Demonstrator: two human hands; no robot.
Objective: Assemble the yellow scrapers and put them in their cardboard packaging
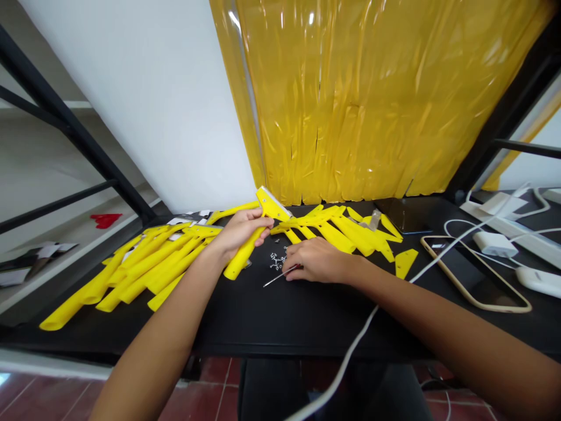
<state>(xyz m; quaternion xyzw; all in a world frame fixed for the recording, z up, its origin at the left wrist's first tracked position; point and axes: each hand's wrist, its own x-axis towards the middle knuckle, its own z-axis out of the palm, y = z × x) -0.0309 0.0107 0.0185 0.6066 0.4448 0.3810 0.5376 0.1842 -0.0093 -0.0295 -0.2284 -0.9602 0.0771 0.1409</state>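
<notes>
A person's left hand [240, 233] grips a yellow plastic scraper handle [250, 241], long axis running near-left to far-right over the black worktop [280, 316], while the right hand [316, 261], just right, pinches a thin screwdriver [280, 276] beside small silver screws [277, 260].

White wall [144, 105], yellow plastic curtain [372, 99], perhaps tiled floor [39, 397].

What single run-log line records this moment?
left hand: grips yellow scraper | right hand: holds screwdriver beside screws | black table
</notes>
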